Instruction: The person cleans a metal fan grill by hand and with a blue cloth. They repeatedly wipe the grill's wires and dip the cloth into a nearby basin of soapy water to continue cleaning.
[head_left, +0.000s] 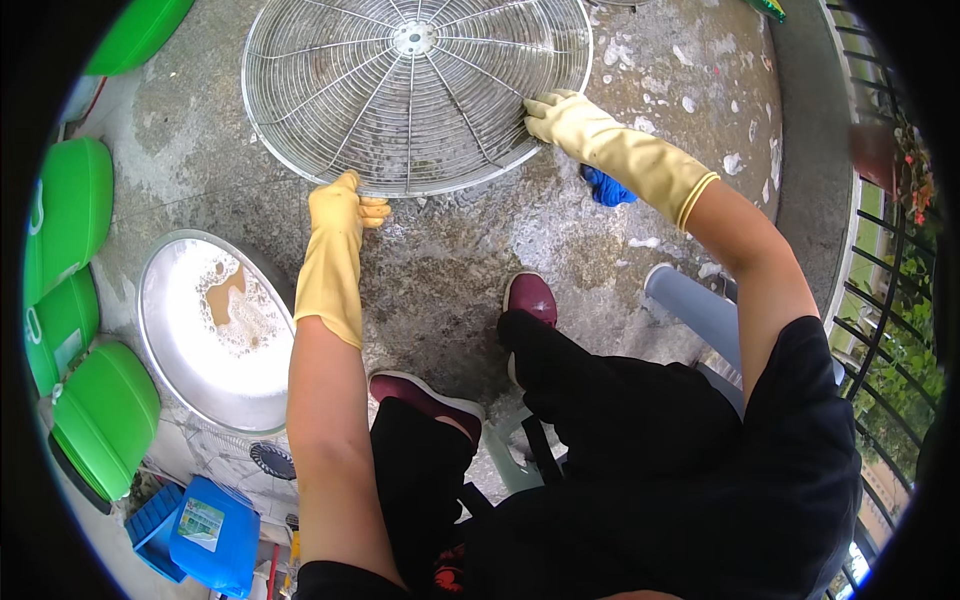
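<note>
A large round wire fan guard (411, 112) of bare metal, with a round hub plate at its centre, is in front of me at the top of the view. My left hand (345, 206), in a yellow rubber glove, grips its near rim, thumb on top and fingers curled beneath. At the right side of the rim, my right hand (556, 116) in a matching glove holds the guard, with its fingers over the wires; its thumb is hidden. The guard looks wet. A blue cloth (606, 187) lies on the wet concrete floor below my right forearm.
Left of me stands a metal basin (169, 341) of foamy brownish water. Green plastic containers (109, 416) line the left side, with a blue jerrycan (217, 536) below. Grey pipe (690, 307) lies at right, beside a metal railing (870, 300). Suds spot the floor.
</note>
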